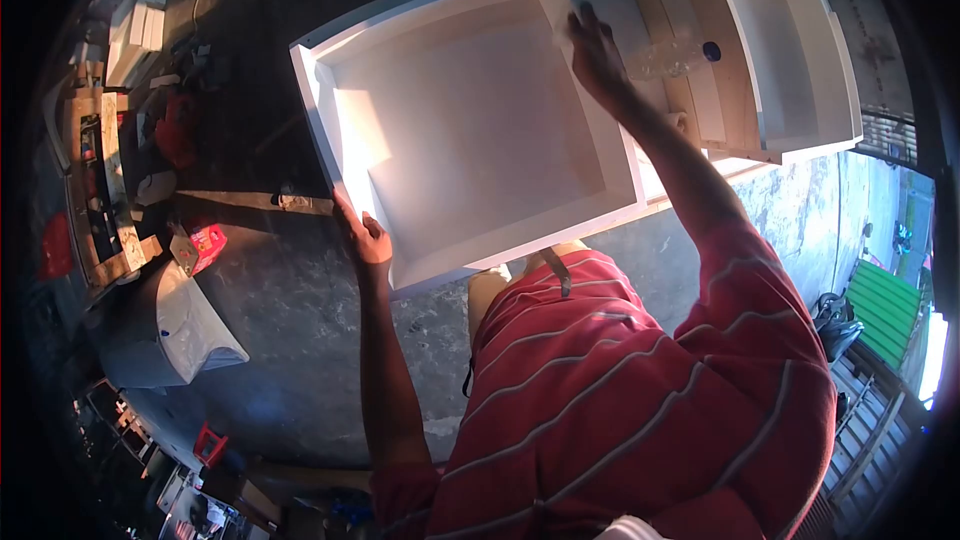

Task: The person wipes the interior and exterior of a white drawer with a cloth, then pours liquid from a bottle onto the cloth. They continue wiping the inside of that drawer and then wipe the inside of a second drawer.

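A shallow white drawer (pixel 470 110) with raised walls lies in front of me, its inside facing up. My left hand (pixel 368 237) grips its left wall near the front corner, the fingers over the rim and the thumb inside. Over the right wall is my right hand (pixel 598 55), closed and somewhat blurred. A pale smear shows beside its fingers, and I cannot make out what they hold. Just right of that hand a clear plastic bottle (pixel 665 61) with a blue cap lies on its side.
A second white drawer-like box (pixel 790 50) with a wooden side stands at the right. On the left are a wooden rack (pixel 110 180) of tools, a red box (pixel 203 248) and a white-grey container (pixel 185 325). A green panel (pixel 884 310) leans at the far right.
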A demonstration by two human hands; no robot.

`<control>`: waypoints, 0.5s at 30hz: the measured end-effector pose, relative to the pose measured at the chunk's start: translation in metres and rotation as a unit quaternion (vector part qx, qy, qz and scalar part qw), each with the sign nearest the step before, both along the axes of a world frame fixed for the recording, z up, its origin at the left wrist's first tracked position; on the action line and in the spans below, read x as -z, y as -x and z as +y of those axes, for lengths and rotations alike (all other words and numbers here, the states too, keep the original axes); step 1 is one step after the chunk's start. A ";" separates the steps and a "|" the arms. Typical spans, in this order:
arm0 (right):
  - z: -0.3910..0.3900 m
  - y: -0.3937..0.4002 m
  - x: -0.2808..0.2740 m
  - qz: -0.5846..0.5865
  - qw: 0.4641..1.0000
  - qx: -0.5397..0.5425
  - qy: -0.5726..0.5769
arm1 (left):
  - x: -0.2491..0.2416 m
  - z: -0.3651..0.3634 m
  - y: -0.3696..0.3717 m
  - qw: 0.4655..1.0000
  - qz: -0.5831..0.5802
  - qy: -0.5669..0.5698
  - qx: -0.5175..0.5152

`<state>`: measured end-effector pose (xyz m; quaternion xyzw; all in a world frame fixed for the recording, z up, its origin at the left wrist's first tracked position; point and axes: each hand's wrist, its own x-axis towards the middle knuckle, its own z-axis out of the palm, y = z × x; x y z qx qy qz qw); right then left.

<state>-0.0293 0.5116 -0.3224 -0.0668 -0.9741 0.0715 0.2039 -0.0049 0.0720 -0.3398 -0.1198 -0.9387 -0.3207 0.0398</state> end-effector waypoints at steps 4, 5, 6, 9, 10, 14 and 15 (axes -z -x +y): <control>0.031 0.104 -0.002 -0.057 0.992 0.111 0.002 | -0.005 0.003 0.000 1.000 -0.027 0.002 -0.008; 0.037 0.120 -0.012 -0.129 0.983 0.127 0.036 | -0.007 0.004 0.001 1.000 -0.027 0.002 -0.013; 0.045 0.129 -0.005 -0.167 0.975 0.134 0.053 | -0.010 0.006 0.000 0.999 -0.039 -0.008 -0.015; 0.072 0.148 0.033 -0.052 0.990 0.118 0.050 | -0.015 0.008 -0.001 0.999 -0.028 -0.013 -0.010; 0.036 0.121 -0.010 0.001 0.996 0.081 0.048 | -0.014 0.008 -0.001 1.000 -0.006 -0.006 0.000; 0.051 0.119 0.008 -0.132 0.980 0.147 -0.020 | -0.007 0.007 -0.002 1.000 -0.012 -0.014 -0.014; 0.066 0.135 0.013 -0.133 0.981 0.139 -0.026 | -0.011 0.010 0.000 1.000 -0.005 -0.008 -0.015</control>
